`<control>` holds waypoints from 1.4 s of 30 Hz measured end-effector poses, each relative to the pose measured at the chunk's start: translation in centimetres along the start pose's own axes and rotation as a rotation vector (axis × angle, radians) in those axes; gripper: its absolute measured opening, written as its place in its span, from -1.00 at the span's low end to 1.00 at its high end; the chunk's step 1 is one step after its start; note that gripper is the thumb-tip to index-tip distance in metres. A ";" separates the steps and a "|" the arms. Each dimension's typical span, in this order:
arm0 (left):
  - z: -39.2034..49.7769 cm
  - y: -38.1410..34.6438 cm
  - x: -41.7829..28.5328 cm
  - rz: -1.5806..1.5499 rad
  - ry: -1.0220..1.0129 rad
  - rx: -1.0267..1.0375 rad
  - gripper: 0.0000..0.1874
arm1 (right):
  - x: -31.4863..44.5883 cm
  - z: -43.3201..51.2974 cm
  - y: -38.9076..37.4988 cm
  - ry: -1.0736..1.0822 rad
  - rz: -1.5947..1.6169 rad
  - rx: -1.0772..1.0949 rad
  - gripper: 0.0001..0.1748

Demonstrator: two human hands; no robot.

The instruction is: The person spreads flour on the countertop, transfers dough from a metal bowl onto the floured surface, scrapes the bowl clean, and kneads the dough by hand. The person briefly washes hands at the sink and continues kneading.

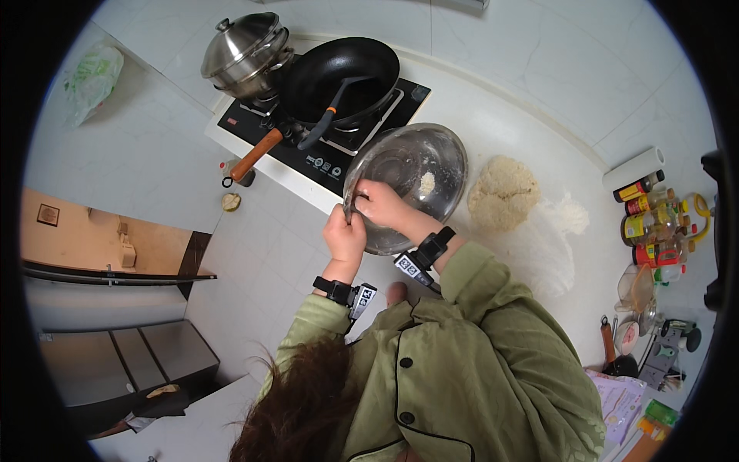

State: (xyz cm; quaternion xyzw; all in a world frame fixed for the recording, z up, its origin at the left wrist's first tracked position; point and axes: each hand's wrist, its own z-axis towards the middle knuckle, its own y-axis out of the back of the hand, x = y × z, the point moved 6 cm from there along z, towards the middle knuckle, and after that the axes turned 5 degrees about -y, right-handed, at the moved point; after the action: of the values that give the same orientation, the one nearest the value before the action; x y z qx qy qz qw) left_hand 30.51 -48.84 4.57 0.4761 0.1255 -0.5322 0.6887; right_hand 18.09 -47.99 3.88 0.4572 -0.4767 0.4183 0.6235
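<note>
A steel mixing bowl [444,156] is tilted in front of me, its inside smeared with flour. One small clump of dough [427,184] clings to its inner surface. My left hand [343,234] grips the rim at the bowl's left side. Inside that same edge is my right hand [378,202], its fingers bent against the bowl wall; whether they pinch anything there is hidden. To the right of the bowl a rough, flattened lump of dough [503,196] with a crease across it lies on the white countertop [491,260]. Loose flour [568,215] is scattered beside the dough.
A black wok [340,58] holding a spatula [323,124] sits on the gas stove [323,159], its wooden handle [257,153] jutting past the counter edge. Behind stands a lidded steel pot [242,55]. Several sauce bottles [641,225] and a paper towel roll [634,167] line the right.
</note>
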 end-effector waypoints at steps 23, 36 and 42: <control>-0.2 0.3 -0.6 0.007 -0.017 -0.021 -0.83 | 1.9 -0.6 0.9 0.057 -0.076 0.005 -0.88; -1.3 0.2 1.7 -0.080 0.025 -0.097 -0.71 | -8.3 -11.0 1.1 -0.216 -0.779 -0.128 -0.74; -1.3 -0.3 0.9 -0.089 -0.009 -0.109 -0.67 | -9.3 -8.0 -2.4 -0.198 -0.407 -0.100 -0.71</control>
State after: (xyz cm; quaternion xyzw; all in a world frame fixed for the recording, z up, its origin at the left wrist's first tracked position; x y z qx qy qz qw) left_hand 31.03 -48.37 3.16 0.4296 0.1720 -0.5569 0.6898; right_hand 20.28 -41.57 -6.63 0.5511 -0.4537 0.2129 0.6672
